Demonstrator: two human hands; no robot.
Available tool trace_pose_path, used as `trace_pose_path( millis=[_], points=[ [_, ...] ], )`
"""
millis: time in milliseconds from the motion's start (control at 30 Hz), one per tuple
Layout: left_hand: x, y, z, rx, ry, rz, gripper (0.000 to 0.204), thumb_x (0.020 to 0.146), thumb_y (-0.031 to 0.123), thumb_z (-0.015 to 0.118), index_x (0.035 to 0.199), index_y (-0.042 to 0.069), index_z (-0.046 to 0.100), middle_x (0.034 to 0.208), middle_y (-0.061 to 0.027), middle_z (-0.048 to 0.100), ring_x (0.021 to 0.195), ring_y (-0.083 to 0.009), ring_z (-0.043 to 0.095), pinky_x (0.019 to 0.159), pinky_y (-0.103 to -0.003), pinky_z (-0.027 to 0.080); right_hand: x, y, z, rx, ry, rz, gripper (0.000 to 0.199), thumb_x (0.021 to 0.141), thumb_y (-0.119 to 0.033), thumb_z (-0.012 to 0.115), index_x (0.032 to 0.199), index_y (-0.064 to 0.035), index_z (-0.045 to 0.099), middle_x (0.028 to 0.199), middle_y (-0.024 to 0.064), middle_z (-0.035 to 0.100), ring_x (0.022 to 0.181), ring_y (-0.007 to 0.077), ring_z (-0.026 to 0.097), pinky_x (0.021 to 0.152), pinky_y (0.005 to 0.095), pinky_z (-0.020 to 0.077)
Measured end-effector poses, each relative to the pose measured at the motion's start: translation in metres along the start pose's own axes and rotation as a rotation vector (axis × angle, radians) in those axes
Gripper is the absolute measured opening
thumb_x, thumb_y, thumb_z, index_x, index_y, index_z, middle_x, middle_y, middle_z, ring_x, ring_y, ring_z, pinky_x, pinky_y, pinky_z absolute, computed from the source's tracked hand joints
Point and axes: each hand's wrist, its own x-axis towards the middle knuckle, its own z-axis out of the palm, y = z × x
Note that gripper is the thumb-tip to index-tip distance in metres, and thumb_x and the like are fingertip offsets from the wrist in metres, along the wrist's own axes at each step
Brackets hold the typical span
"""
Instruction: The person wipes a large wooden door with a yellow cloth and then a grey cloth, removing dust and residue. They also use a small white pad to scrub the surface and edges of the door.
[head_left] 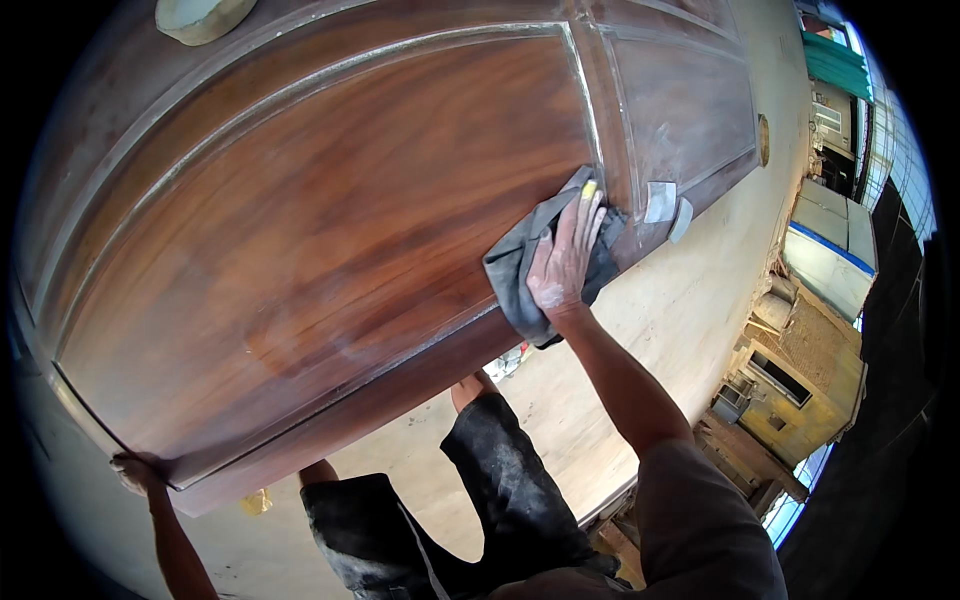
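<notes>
A large brown wooden door panel [330, 200] with raised mouldings lies in front of me, its surface hazy with pale dust. My right hand [566, 255] presses a bunched dark grey cloth [515, 280] against the panel near its close edge, beside the upright moulding. The fingers stretch over the cloth, whitened with powder, and one wears a yellow wrap [589, 190]. At the far left, my left hand [135, 472] grips the panel's near corner; its fingers are partly hidden. Two small pieces of what looks like sandpaper [660, 202] lie right of the cloth.
A pale round container [200, 18] stands on the panel's far left. Below the panel is a light, dusty floor [680, 310], with a crumpled yellowish scrap [257, 501] on it. Along the right stand a yellow wooden cabinet [800, 400] and a white box-shaped unit [830, 245].
</notes>
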Motion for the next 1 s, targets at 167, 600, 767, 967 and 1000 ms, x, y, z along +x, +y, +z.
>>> trace_pose_path(
  millis=[167,600,767,967,1000],
  points=[
    [-0.02,0.009,0.007,-0.084,-0.121,0.031,0.057,0.107,0.05,0.028,0.103,0.007,0.064,0.106,-0.0251,0.072,0.099,-0.0474,0.068,0.085,-0.059,0.053,-0.038,-0.008,-0.012,0.034,-0.119,-0.173,0.072,0.101,-0.038,0.042,0.154,0.0095,0.032,0.16,0.0364,0.027,0.15,0.0557,0.021,0.124,0.0629,0.0084],
    [-0.006,-0.01,0.01,0.138,0.093,0.12,0.042,0.107,0.037,0.034,0.101,0.004,0.06,0.102,-0.0233,0.071,0.096,-0.0449,0.069,0.083,-0.058,0.055,-0.127,-0.262,0.048,0.213,-0.365,-0.784,0.067,0.103,-0.047,0.047,0.159,-0.0114,0.037,0.165,0.0079,0.035,0.151,0.0259,0.032,0.127,0.051,0.0219],
    [-0.037,0.034,-0.02,-0.103,0.008,0.038,0.045,0.105,0.038,0.03,0.109,0.005,0.061,0.111,-0.0251,0.07,0.107,-0.0463,0.065,0.093,-0.055,0.051,-0.049,-0.078,-0.008,-0.072,-0.344,-0.564,0.06,0.104,-0.026,0.042,0.151,0.0114,0.038,0.159,0.0322,0.033,0.15,0.0515,0.024,0.124,0.0602,0.0149],
    [-0.056,0.056,-0.049,-0.268,0.031,-0.011,0.05,0.103,0.035,0.028,0.099,0.002,0.065,0.106,-0.0245,0.069,0.101,-0.0462,0.062,0.089,-0.054,0.047,-0.105,-0.268,0.035,0.039,-0.22,-0.659,0.052,0.104,-0.027,0.044,0.143,0.0063,0.048,0.137,0.0324,0.055,0.135,0.0389,0.052,0.114,0.0506,0.0411],
    [-0.06,0.065,-0.051,-0.324,0.011,-0.027,0.05,0.102,0.035,0.028,0.098,0.001,0.065,0.103,-0.0239,0.069,0.098,-0.0457,0.062,0.087,-0.054,0.046,-0.102,-0.273,0.039,0.039,-0.25,-0.692,0.054,0.104,-0.029,0.044,0.146,0.0043,0.045,0.141,0.0299,0.051,0.138,0.0376,0.048,0.116,0.051,0.0375]
  ],
)
